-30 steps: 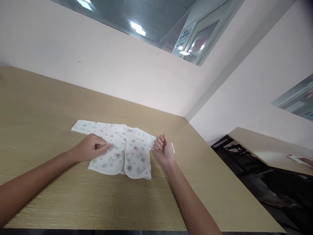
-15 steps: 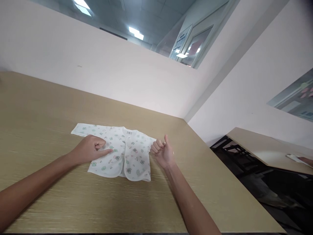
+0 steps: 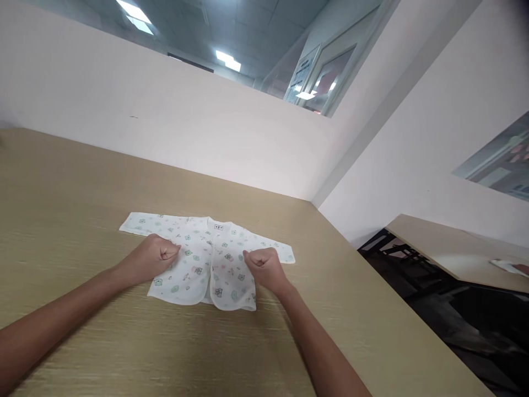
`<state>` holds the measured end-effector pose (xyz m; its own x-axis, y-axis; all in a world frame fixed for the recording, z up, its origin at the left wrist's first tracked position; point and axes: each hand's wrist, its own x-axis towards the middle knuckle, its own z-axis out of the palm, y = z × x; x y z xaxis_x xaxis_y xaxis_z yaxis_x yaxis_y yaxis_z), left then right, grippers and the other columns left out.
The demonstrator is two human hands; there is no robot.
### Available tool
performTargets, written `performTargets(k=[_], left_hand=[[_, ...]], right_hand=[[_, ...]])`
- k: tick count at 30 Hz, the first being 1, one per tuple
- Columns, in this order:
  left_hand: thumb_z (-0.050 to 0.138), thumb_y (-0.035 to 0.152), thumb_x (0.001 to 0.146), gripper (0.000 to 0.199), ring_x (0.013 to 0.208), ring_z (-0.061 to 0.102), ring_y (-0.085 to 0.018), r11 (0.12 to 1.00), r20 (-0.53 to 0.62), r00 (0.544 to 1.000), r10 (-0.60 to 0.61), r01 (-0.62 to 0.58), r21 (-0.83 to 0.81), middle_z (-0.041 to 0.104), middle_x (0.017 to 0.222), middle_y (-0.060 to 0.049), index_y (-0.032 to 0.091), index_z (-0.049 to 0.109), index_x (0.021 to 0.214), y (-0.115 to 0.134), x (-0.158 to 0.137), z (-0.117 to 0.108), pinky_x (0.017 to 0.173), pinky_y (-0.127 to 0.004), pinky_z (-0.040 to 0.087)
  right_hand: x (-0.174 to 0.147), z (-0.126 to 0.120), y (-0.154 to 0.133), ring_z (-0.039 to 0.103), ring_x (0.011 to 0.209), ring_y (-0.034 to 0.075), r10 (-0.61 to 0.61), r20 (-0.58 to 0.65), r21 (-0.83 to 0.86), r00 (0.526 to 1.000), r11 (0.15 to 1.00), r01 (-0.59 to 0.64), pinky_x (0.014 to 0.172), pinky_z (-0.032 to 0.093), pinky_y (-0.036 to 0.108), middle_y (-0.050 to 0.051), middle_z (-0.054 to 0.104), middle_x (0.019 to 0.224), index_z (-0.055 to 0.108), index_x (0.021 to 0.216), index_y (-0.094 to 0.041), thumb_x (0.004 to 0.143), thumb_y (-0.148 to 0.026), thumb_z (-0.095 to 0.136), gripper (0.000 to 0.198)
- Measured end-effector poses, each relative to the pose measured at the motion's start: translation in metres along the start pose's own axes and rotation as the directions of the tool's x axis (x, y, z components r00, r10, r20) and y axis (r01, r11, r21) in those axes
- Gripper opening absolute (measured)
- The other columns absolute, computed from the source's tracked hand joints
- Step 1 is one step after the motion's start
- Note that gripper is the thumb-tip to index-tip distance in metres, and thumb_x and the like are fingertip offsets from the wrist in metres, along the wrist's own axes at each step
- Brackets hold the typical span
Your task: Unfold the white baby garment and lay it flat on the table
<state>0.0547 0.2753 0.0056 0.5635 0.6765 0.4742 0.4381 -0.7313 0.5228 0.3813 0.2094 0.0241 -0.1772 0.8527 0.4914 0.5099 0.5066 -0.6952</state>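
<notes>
A white baby jacket (image 3: 223, 251) with a small green and grey animal print lies flat on the table, both sleeves spread out to the sides. Its front edges meet at the middle and part towards the rounded hem. My left hand (image 3: 154, 258) is closed in a fist over the side of the jacket, below one sleeve. On the opposite side, my right hand (image 3: 266, 268) is also a fist, with its thumb side towards the jacket's front. No cloth shows pinched in either hand. Whether the fists touch the fabric I cannot tell.
The wooden table (image 3: 136, 347) runs back to a white partition (image 3: 185, 135) with a window above it. Beyond a side partition stands another table (image 3: 442, 242), where part of a person's hand (image 3: 521, 269) is beside a white object.
My right hand has turned over from thumb-up to a fist and shifted left, uncovering the right-side sleeve. My left thumb, stretched out before, is now folded in. The jacket lies much as before.
</notes>
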Motion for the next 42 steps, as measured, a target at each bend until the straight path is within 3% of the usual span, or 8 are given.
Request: performTargets(k=[3, 8, 21, 28, 33, 42], left_hand=[[0.044, 0.022, 0.092, 0.04, 0.055, 0.014, -0.008, 1.0, -0.008, 1.0, 0.026, -0.026, 0.015, 0.014, 0.061, 0.003, 0.018, 0.014, 0.066, 0.0, -0.001, 0.002, 0.052, -0.024, 0.013], [0.044, 0.016, 0.089, 0.037, 0.055, 0.016, -0.008, 0.996, -0.022, 0.996, 0.083, -0.082, 0.032, 0.015, 0.06, 0.003, 0.018, 0.015, 0.066, 0.004, -0.001, 0.004, 0.051, -0.023, 0.015], [0.043, 0.023, 0.097, 0.042, 0.053, 0.018, -0.008, 0.996, -0.02, 0.996, 0.09, -0.089, 0.02, 0.014, 0.058, 0.003, 0.019, 0.014, 0.066, 0.024, -0.001, 0.002, 0.049, -0.024, 0.016], [0.046, 0.031, 0.1, 0.049, 0.054, 0.015, -0.009, 0.999, 0.01, 1.0, 0.029, -0.029, -0.014, 0.013, 0.059, 0.003, 0.018, 0.014, 0.066, 0.026, -0.002, 0.005, 0.049, -0.027, 0.015], [0.051, 0.04, 0.1, 0.056, 0.054, 0.013, -0.008, 1.0, -0.007, 1.0, -0.012, 0.012, -0.028, 0.01, 0.06, 0.004, 0.018, 0.013, 0.065, 0.032, -0.001, 0.005, 0.05, -0.026, 0.015], [0.045, 0.044, 0.102, 0.054, 0.053, 0.019, -0.009, 0.997, 0.024, 0.998, -0.063, 0.064, -0.046, 0.014, 0.059, 0.004, 0.018, 0.017, 0.064, 0.027, -0.002, 0.006, 0.05, -0.025, 0.018]], right_hand=[[-0.003, 0.01, -0.001, 0.01, 0.059, 0.01, -0.11, 0.137, -0.169, 0.984, 0.977, 0.132, 0.052, 0.012, 0.028, -0.003, 0.013, 0.063, 0.012, 0.066, -0.019, 0.092, -0.021, 0.048, 0.044], [-0.005, 0.018, -0.01, 0.011, 0.059, 0.011, -0.114, 0.218, -0.185, 0.969, 0.97, 0.156, 0.053, 0.019, 0.027, -0.003, 0.013, 0.062, 0.013, 0.066, -0.019, 0.092, -0.02, 0.043, 0.04], [-0.007, 0.024, -0.016, 0.012, 0.058, 0.01, -0.103, 0.256, -0.127, 0.961, 0.982, 0.14, 0.054, 0.024, 0.025, -0.003, 0.013, 0.064, 0.014, 0.066, -0.019, 0.089, -0.017, 0.043, 0.038], [-0.008, 0.023, -0.02, 0.011, 0.06, 0.01, -0.122, 0.247, -0.084, 0.961, 0.986, 0.147, 0.052, 0.02, 0.025, -0.003, 0.014, 0.063, 0.014, 0.065, -0.019, 0.085, -0.014, 0.044, 0.036], [-0.009, 0.025, -0.018, 0.012, 0.06, 0.01, -0.1, 0.234, -0.046, 0.967, 0.992, 0.114, 0.054, 0.027, 0.023, -0.003, 0.013, 0.066, 0.013, 0.068, -0.02, 0.091, -0.019, 0.047, 0.041], [-0.003, 0.019, -0.017, 0.015, 0.056, 0.009, 0.024, 0.179, -0.066, 0.984, 0.998, -0.012, 0.049, 0.017, 0.026, -0.004, 0.015, 0.06, 0.015, 0.064, -0.02, 0.096, -0.035, 0.056, 0.054]])
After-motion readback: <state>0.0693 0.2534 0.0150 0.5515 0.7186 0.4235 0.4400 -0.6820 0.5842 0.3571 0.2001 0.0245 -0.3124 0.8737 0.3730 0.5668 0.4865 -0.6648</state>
